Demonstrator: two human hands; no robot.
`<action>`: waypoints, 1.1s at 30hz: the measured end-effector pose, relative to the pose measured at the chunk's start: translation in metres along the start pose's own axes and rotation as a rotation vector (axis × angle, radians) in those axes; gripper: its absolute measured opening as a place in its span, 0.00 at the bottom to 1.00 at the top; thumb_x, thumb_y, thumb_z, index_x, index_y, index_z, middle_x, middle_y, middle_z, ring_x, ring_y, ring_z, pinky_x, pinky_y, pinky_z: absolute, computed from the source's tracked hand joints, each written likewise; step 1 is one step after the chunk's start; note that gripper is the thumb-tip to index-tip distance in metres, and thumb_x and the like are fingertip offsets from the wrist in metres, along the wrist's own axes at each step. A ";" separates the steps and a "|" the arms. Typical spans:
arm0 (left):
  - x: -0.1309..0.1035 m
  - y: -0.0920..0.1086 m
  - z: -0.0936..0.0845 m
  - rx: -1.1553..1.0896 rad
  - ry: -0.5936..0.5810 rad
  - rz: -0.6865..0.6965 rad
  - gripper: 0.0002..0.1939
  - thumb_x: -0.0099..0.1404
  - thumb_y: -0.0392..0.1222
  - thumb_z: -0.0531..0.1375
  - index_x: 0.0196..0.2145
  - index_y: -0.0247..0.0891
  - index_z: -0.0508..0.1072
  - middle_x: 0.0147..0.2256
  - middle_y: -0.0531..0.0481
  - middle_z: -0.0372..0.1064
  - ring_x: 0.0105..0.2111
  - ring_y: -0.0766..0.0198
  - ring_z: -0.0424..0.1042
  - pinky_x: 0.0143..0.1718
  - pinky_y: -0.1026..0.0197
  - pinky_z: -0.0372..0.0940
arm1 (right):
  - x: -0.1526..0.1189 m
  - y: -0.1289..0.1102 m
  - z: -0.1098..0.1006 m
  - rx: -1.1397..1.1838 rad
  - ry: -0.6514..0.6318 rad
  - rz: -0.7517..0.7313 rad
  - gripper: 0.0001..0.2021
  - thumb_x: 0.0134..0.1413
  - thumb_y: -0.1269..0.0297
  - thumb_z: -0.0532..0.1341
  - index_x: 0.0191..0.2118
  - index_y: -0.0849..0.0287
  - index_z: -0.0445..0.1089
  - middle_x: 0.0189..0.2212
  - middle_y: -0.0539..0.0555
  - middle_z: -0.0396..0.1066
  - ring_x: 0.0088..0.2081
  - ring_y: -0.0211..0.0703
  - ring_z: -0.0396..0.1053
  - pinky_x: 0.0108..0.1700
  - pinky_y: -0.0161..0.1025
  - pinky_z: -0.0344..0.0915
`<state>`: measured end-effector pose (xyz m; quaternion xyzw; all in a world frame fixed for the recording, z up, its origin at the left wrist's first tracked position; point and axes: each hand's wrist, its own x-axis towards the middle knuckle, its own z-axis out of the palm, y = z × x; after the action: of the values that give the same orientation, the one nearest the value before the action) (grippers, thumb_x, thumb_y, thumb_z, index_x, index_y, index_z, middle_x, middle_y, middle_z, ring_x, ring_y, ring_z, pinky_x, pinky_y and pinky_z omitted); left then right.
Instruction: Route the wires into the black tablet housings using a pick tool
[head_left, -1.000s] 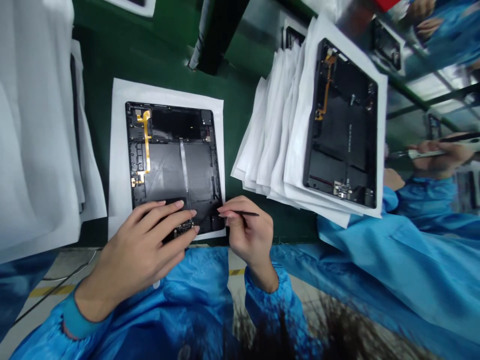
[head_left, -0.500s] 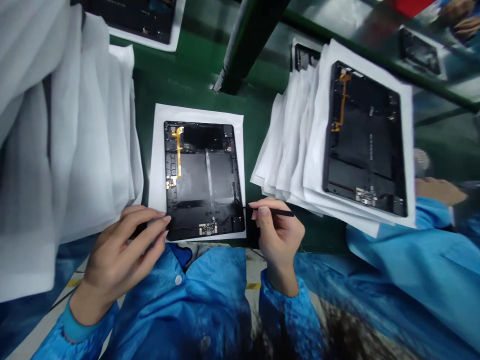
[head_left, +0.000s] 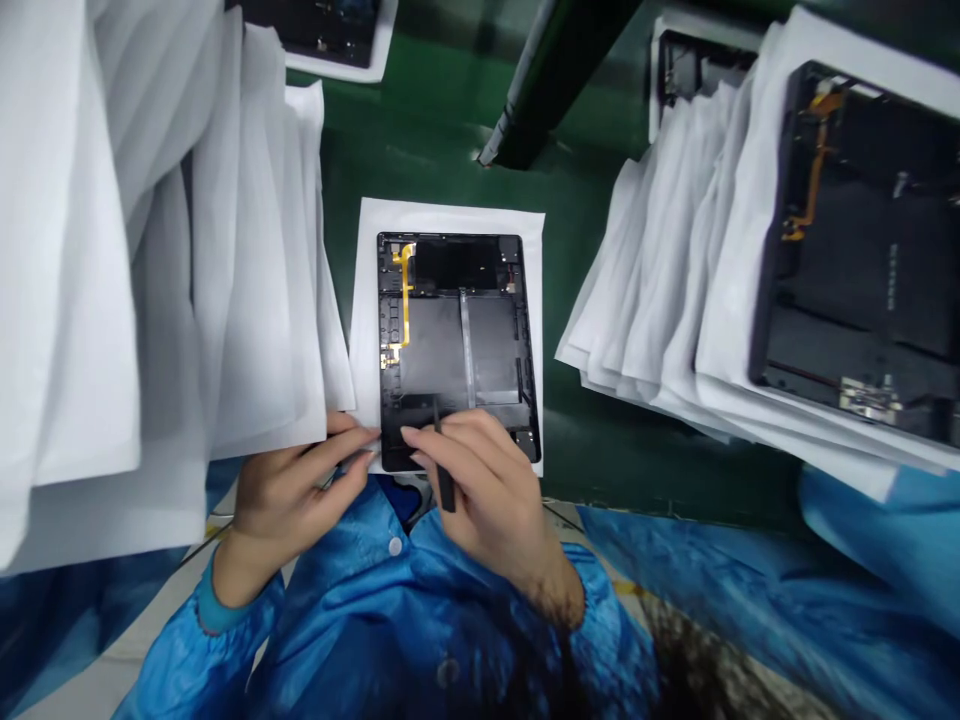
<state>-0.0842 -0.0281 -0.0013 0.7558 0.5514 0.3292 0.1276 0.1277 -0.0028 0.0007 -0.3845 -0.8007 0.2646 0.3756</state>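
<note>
An open black tablet back housing [head_left: 435,350] lies on a white foam sheet [head_left: 367,300] in front of me. A yellow flex cable [head_left: 407,300] runs down its left side. My right hand [head_left: 495,500] is over the housing's lower edge, closed around a slim black stick tool [head_left: 444,470], whose thin end points away from me. The hand hides the lower middle of the housing. At the lower left corner my left hand [head_left: 300,500] rests with its fingers parted, fingertips at the housing's edge and holding nothing that I can see.
White foam sheets [head_left: 255,270] hang in a tall stack at left. To the right, a leaning stack of foam sheets [head_left: 675,250] carries another tablet housing [head_left: 855,260]. A green post [head_left: 562,90] rises from the green bench [head_left: 442,150]. More housings show at the back.
My right hand has moved from the housing's right edge over its lower middle, turning the stick tool upright in view. My left hand stays near the lower left corner. The camera view has shifted.
</note>
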 end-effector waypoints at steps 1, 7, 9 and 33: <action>0.000 0.000 0.000 -0.002 0.004 0.000 0.11 0.65 0.34 0.63 0.45 0.44 0.78 0.38 0.53 0.77 0.37 0.66 0.78 0.44 0.64 0.72 | 0.002 -0.001 0.003 -0.011 -0.012 0.001 0.19 0.61 0.78 0.58 0.55 0.59 0.71 0.37 0.57 0.75 0.40 0.47 0.71 0.40 0.46 0.70; 0.001 -0.001 -0.001 0.016 0.009 0.030 0.11 0.64 0.33 0.64 0.44 0.42 0.78 0.36 0.52 0.79 0.37 0.64 0.78 0.44 0.63 0.72 | 0.003 -0.003 0.010 -0.083 -0.084 0.018 0.16 0.61 0.77 0.59 0.52 0.59 0.71 0.35 0.57 0.74 0.38 0.47 0.69 0.38 0.46 0.68; 0.001 -0.001 -0.002 -0.001 -0.003 0.022 0.11 0.64 0.34 0.64 0.44 0.43 0.78 0.37 0.53 0.79 0.37 0.64 0.78 0.44 0.63 0.73 | 0.001 -0.003 0.011 -0.120 -0.106 0.007 0.16 0.62 0.77 0.58 0.53 0.59 0.70 0.35 0.57 0.74 0.38 0.48 0.68 0.38 0.46 0.67; 0.010 0.008 -0.004 -0.146 -0.051 0.129 0.07 0.67 0.31 0.61 0.39 0.41 0.77 0.36 0.50 0.76 0.37 0.64 0.75 0.39 0.62 0.74 | 0.010 -0.011 0.009 0.076 -0.130 0.155 0.12 0.64 0.76 0.56 0.49 0.56 0.68 0.35 0.52 0.75 0.38 0.44 0.70 0.39 0.42 0.65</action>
<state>-0.0792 -0.0230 0.0100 0.7865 0.4730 0.3566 0.1747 0.1116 -0.0019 0.0080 -0.4129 -0.7806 0.3474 0.3154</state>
